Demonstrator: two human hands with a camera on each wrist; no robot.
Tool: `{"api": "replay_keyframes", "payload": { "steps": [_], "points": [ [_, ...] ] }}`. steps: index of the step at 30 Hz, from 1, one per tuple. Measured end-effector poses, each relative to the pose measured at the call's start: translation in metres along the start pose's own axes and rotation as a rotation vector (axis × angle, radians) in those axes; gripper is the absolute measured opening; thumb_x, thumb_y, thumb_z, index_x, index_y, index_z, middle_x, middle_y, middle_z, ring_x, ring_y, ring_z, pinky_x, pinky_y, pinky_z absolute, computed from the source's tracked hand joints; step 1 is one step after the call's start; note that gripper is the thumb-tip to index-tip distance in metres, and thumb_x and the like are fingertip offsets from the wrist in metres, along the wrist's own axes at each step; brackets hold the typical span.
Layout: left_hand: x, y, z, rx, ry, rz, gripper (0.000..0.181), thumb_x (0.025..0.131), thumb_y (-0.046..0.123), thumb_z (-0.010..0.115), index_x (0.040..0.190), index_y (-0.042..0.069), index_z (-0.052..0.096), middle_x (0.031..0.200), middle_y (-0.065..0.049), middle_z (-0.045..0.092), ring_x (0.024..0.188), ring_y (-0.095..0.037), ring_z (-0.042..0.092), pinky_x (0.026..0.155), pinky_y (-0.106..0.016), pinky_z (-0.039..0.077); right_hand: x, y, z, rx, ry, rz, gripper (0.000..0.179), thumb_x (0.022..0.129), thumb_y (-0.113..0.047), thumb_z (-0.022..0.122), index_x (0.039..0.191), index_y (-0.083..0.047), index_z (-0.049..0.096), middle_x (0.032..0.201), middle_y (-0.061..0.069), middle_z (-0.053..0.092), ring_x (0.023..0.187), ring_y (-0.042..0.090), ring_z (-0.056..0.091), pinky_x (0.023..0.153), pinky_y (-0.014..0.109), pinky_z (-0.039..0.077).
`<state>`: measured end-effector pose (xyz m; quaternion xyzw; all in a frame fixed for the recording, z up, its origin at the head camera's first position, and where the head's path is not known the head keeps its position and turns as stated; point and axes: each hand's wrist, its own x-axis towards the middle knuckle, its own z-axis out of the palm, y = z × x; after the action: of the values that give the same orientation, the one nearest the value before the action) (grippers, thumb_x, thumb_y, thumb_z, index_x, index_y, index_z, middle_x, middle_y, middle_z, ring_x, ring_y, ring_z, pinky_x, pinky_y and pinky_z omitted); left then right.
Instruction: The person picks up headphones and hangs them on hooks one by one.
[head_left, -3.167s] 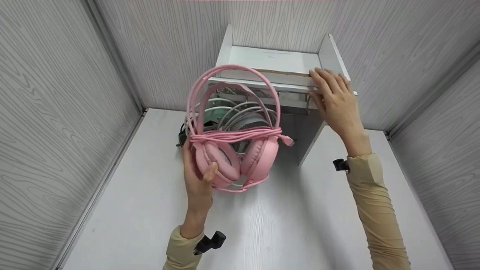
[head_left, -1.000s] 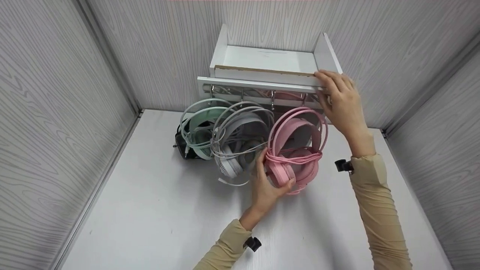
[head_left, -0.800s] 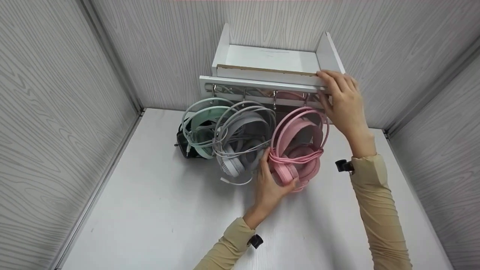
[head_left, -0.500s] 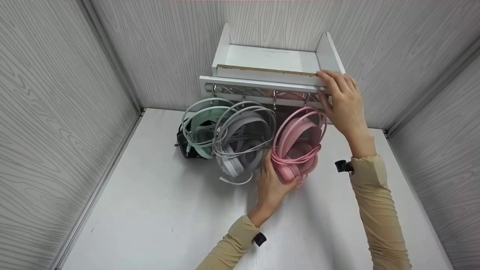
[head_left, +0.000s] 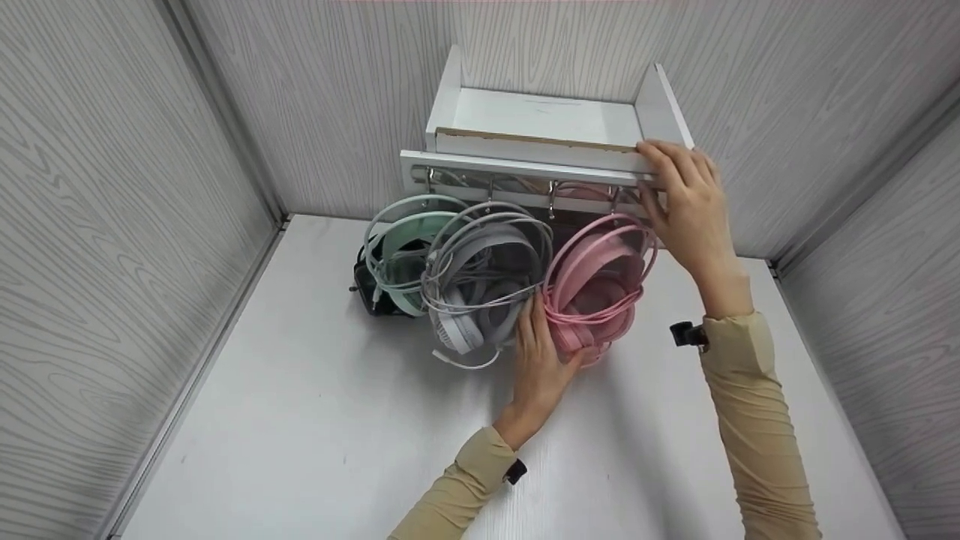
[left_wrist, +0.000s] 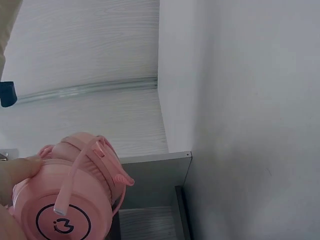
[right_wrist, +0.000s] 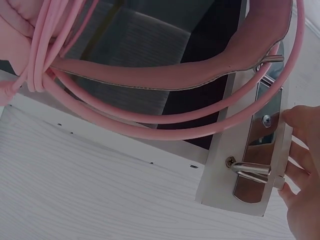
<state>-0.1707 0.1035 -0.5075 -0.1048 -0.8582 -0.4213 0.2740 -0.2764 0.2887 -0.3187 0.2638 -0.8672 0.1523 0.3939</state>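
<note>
Pink headphones [head_left: 596,262] with a cable wound around them hang at the right end of a white hook rail [head_left: 517,163]. My left hand [head_left: 540,360] holds their left ear cup from below, thumb on its near side. In the left wrist view the thumb [left_wrist: 25,170] lies on the pink ear cup [left_wrist: 55,195]. My right hand [head_left: 686,195] grips the right end of the rail and shelf edge, fingers on top, thumb below. In the right wrist view, the pink headband [right_wrist: 165,77] crosses a metal hook [right_wrist: 267,60]; its exact seating is unclear.
Grey headphones [head_left: 491,238] hang left of the pink ones, close to my left hand. Green headphones [head_left: 431,223] are farther left, with a black item [head_left: 365,289] partly hidden behind. A white shelf [head_left: 555,116] stands above the rail, on a white table [head_left: 300,420].
Over three seconds, the left hand carries the pink headphones rightward and back to the rail's right end. Lately they shift only slightly, lower cups tilting back. The right hand stays at the rail.
</note>
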Motion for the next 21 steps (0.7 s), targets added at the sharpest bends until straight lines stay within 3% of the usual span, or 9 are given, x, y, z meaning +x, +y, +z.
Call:
{"api": "replay_keyframes", "payload": {
  "steps": [4,8,12,16,21],
  "points": [
    [0.001,-0.004,0.002,-0.016,-0.024,-0.011,0.118,0.07,0.034,0.093,0.156,-0.002,0.022,0.156,-0.02,0.032,0.145,-0.035,0.034,0.116,-0.046,0.034,-0.001,0.0,0.001,-0.002,0.001,-0.009,0.045,0.099,-0.008,0.063,0.144,-0.008,0.055,0.14,0.014,0.058,0.129,0.035,0.052,0.115,0.053,0.03],
    [0.0,-0.006,0.005,-0.04,0.016,0.011,0.117,0.072,0.034,0.093,0.157,0.0,0.021,0.157,-0.02,0.03,0.144,-0.035,0.033,0.115,-0.047,0.036,0.0,-0.001,0.002,0.027,0.012,-0.001,0.045,0.098,-0.006,0.064,0.142,-0.009,0.057,0.138,0.013,0.059,0.129,0.035,0.052,0.116,0.052,0.029],
    [-0.004,-0.007,0.005,-0.071,0.068,0.087,0.112,0.076,0.033,0.091,0.158,0.003,0.021,0.158,-0.017,0.029,0.145,-0.032,0.032,0.113,-0.047,0.038,0.001,-0.002,0.004,0.044,0.021,0.003,0.045,0.097,-0.006,0.065,0.141,-0.01,0.058,0.138,0.012,0.059,0.128,0.034,0.052,0.116,0.052,0.03],
    [-0.009,-0.008,0.001,-0.109,0.082,0.166,0.103,0.079,0.023,0.088,0.158,0.004,0.025,0.158,-0.014,0.03,0.145,-0.028,0.032,0.114,-0.046,0.038,0.0,-0.001,0.003,0.042,0.026,0.008,0.045,0.097,-0.006,0.066,0.141,-0.01,0.058,0.138,0.012,0.059,0.129,0.034,0.052,0.116,0.053,0.03],
    [-0.007,-0.008,-0.009,-0.167,0.08,0.193,0.079,0.086,0.01,0.078,0.154,0.005,0.037,0.152,-0.01,0.042,0.142,-0.023,0.04,0.115,-0.041,0.037,-0.001,0.0,0.002,0.037,0.031,0.009,0.045,0.097,-0.008,0.066,0.141,-0.01,0.058,0.138,0.012,0.06,0.129,0.035,0.053,0.116,0.053,0.029]
  ]
}}
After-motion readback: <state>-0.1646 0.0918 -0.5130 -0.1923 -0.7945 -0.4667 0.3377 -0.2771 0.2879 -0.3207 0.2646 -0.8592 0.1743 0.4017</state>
